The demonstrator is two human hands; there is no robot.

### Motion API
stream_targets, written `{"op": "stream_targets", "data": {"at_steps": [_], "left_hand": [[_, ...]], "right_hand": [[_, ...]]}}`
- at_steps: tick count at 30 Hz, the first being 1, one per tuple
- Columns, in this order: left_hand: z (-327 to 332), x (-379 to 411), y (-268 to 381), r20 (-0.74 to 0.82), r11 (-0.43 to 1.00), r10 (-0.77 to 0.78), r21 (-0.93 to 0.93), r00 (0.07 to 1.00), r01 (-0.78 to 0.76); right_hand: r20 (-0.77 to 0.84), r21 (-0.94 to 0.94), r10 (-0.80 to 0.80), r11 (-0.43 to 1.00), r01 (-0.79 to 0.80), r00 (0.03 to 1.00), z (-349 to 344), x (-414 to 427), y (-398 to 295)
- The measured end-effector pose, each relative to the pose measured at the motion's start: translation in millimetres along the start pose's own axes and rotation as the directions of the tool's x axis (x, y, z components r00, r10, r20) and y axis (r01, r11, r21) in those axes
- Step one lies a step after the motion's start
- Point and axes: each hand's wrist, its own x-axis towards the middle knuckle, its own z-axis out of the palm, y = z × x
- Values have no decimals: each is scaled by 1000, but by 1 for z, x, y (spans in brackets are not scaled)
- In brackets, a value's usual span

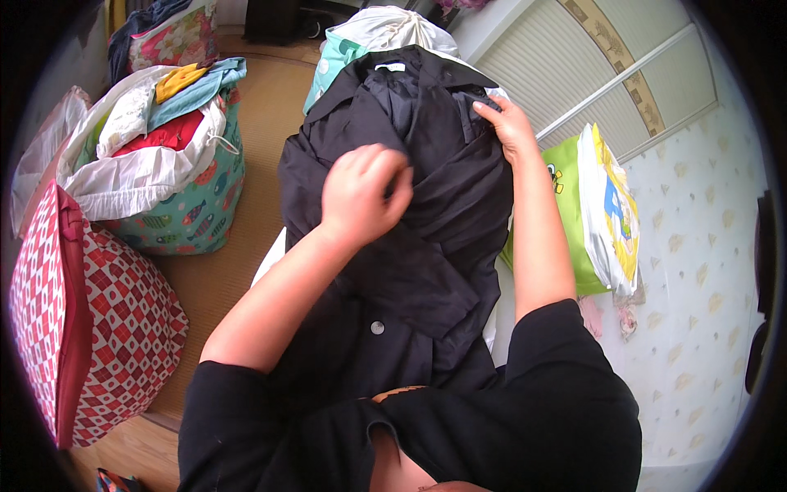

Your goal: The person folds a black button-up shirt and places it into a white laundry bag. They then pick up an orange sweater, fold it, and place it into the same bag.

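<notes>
A black coat (455,190) with a collar, a dark lining and a pale button lies spread out before me. Its sleeves are folded across the front. My right hand (511,126) pinches the coat's edge near the shoulder on the right, thumb on top. Over the middle of the coat is my left hand (367,194), slightly blurred, with its fingers curled toward the thumb. Its palm is turned out of sight, so whether it holds any cloth cannot be told. A white label (390,67) shows inside the collar.
Left of the coat, a teal fish-print fabric bag (215,206) holds folded clothes. Nearer me stands a red-and-white checked bag (126,313). Beyond the collar sits a white drawstring bag (393,27). On the right are a lime-green bag (569,215) and a sliding-door cabinet (590,67).
</notes>
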Motion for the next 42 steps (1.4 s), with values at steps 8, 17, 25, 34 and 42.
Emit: {"op": "stream_targets", "data": {"at_steps": [8, 17, 25, 34, 42], "left_hand": [[103, 33, 3, 418, 987, -18, 152, 908, -50], [133, 36, 13, 151, 840, -368, 477, 917, 259], [85, 52, -1, -412, 832, -551, -330, 726, 445], [72, 47, 7, -274, 865, -483, -296, 832, 405], [74, 22, 14, -67, 980, -163, -122, 984, 154]], "right_hand": [[192, 463, -71, 886, -27, 979, 0, -15, -22], [138, 360, -152, 928, 94, 979, -5, -18, -7], [257, -249, -541, 764, 596, 801, 21, -57, -31], [-46, -375, -718, 657, 654, 695, 68, -40, -2], [245, -657, -691, 397, 641, 680, 82, -31, 43]]}}
